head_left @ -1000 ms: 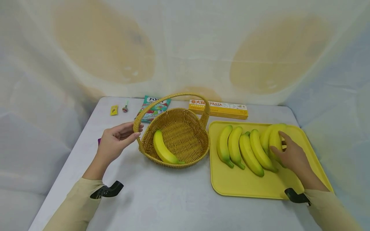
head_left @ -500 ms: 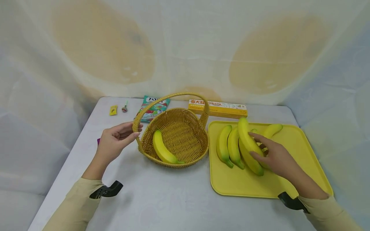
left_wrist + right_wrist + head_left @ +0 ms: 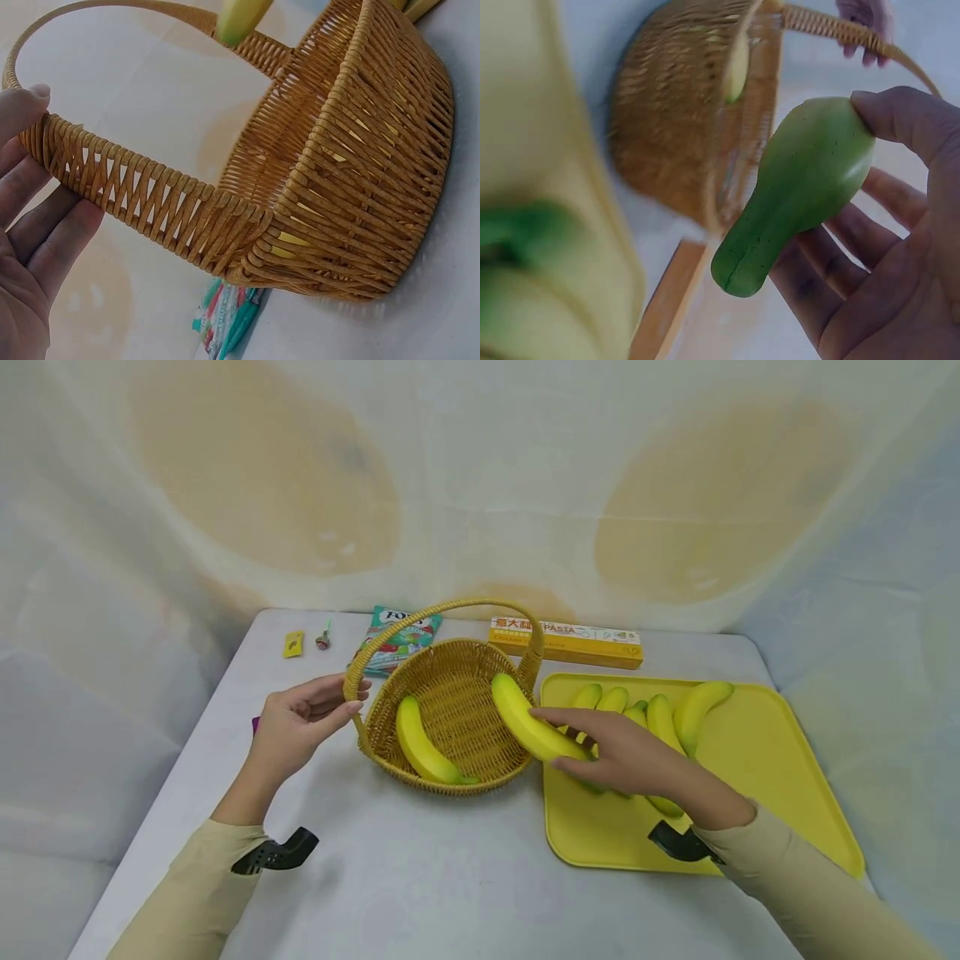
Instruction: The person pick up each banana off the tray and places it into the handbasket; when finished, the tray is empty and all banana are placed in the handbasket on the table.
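Note:
A yellow banana (image 3: 528, 727) is held by my right hand (image 3: 622, 752), thumb on one side and fingers on the other, its far tip over the right rim of the wicker basket (image 3: 457, 789). In the right wrist view the green stem end of this banana (image 3: 795, 187) points at the camera. My left hand (image 3: 296, 722) pinches the left side of the basket's arched handle (image 3: 142, 184) between thumb and fingers. Another banana (image 3: 423, 747) lies inside the basket at its left. Several bananas (image 3: 697, 714) lie on the yellow tray (image 3: 772, 793), partly hidden behind my right hand.
Behind the basket lie a teal candy bag (image 3: 397, 639) and a yellow pasta box (image 3: 566, 643). At the back left are a small yellow packet (image 3: 294, 644) and a lollipop (image 3: 323, 638). A purple thing (image 3: 256, 724) is mostly hidden by the left hand.
My right hand has lifted a banana from the right end of the row on the tray and carried it left to the basket. The left hand stays on the handle.

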